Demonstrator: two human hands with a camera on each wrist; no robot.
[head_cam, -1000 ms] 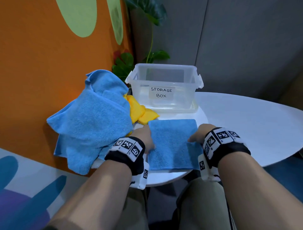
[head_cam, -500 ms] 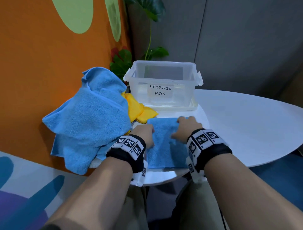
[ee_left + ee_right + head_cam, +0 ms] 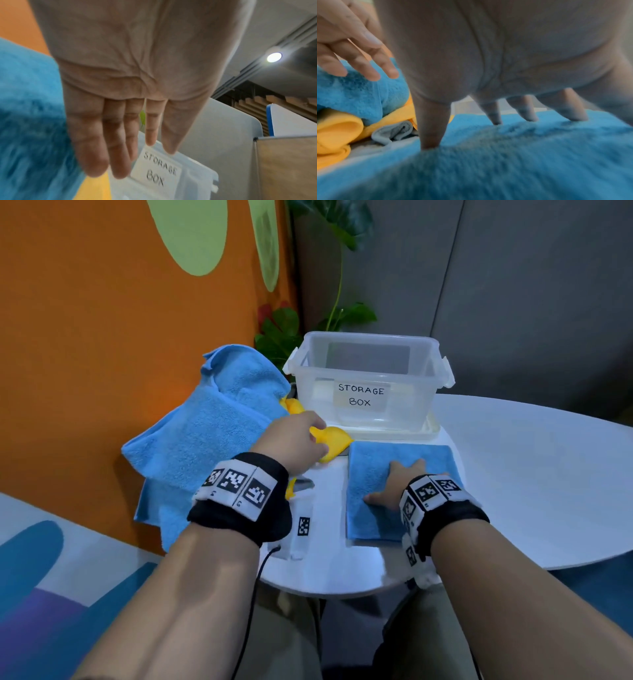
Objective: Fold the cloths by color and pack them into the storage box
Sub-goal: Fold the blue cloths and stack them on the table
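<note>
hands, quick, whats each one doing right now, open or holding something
Left hand: open, fingers straight, reaching over the yellow cloth, holding nothing.
Right hand: open, fingers spread, pressing flat on the folded blue cloth.

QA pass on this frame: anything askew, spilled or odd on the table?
Mostly tidy. The unfolded blue cloths sag off the table's left edge, crumpled over yellow cloths. The right-wrist view also shows a grey cloth under that heap. The box stands upright, empty.
</note>
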